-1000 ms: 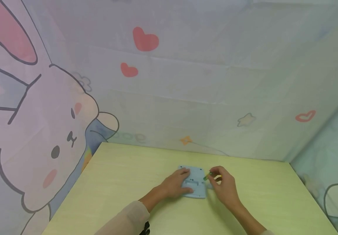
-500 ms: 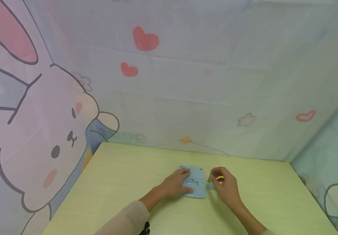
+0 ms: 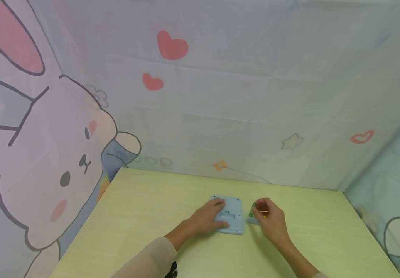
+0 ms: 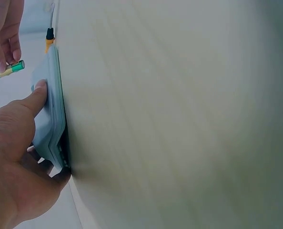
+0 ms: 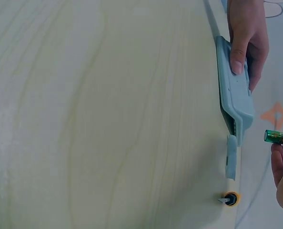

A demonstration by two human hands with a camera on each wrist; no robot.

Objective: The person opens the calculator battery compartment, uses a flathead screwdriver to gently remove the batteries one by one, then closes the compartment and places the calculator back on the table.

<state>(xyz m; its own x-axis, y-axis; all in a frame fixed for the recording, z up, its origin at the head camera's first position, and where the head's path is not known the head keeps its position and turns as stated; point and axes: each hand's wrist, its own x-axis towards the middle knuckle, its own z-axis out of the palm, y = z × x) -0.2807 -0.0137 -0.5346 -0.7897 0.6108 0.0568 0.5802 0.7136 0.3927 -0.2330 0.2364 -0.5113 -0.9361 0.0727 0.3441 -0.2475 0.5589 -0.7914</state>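
A light-blue calculator (image 3: pixel 233 208) lies back side up on the table, its battery compartment (image 3: pixel 227 216) uncovered. My left hand (image 3: pixel 206 218) holds it at its left side, thumb on the back and fingers around the edge, as the left wrist view shows. To the right of it my right hand (image 3: pixel 270 220) pinches a green battery (image 3: pixel 252 211) between thumb and fingertips, raised above the table. The battery's green end (image 5: pixel 271 136) sticks out from the fingers in the right wrist view. Beneath that hand lies the small light-blue battery cover (image 5: pixel 231 157).
A small screwdriver (image 5: pixel 231 198) with an orange-yellow and black handle lies beyond the cover, partly hidden by my right hand in the head view. The pale wooden table (image 3: pixel 151 200) ends at a printed cloth backdrop (image 3: pixel 220 116).
My right hand has moved a little right, away from the calculator, with the battery, which has turned more upright. My left hand and the calculator have stayed in place.
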